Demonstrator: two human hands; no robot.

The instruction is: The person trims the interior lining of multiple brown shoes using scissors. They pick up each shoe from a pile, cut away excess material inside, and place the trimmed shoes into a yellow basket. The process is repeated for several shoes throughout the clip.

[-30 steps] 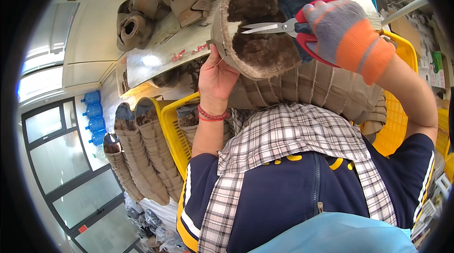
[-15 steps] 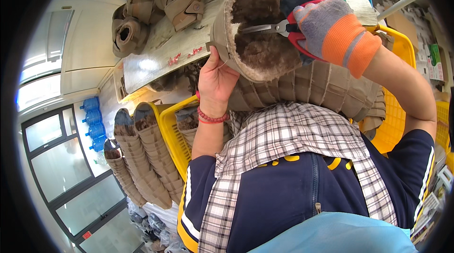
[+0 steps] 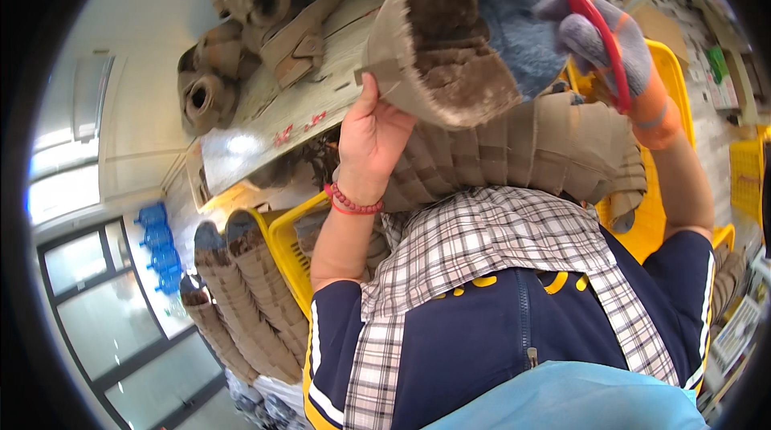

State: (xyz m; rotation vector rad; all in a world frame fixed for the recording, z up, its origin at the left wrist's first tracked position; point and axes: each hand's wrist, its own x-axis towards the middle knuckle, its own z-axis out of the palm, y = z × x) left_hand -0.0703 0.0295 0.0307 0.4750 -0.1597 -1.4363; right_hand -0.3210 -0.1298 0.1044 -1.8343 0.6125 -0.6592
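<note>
My bare left hand (image 3: 373, 134), with a red bead bracelet at the wrist, pinches the left edge of a tan fabric piece (image 3: 385, 52), which is curved like a tube. Its open mouth faces me and shows brown and blue-grey fur lining. My right hand (image 3: 614, 44), in a grey and orange knitted glove, grips red-handled scissors (image 3: 604, 36) to the right of that piece. The scissor blades point up toward the top edge, apart from the fabric. Below, a long nested stack of similar tan pieces (image 3: 514, 145) lies across my lap.
A pale worktable (image 3: 249, 153) holds rolled tan pieces (image 3: 213, 97) and red scraps. Yellow crates (image 3: 679, 109) stand on both sides of me. More nested stacks (image 3: 249, 301) stand at left, near blue water bottles (image 3: 161, 249).
My right hand has drawn the scissors out of the fur-lined opening, moved right and turned the blades upward. My left hand still holds the fabric piece, which has shifted slightly.
</note>
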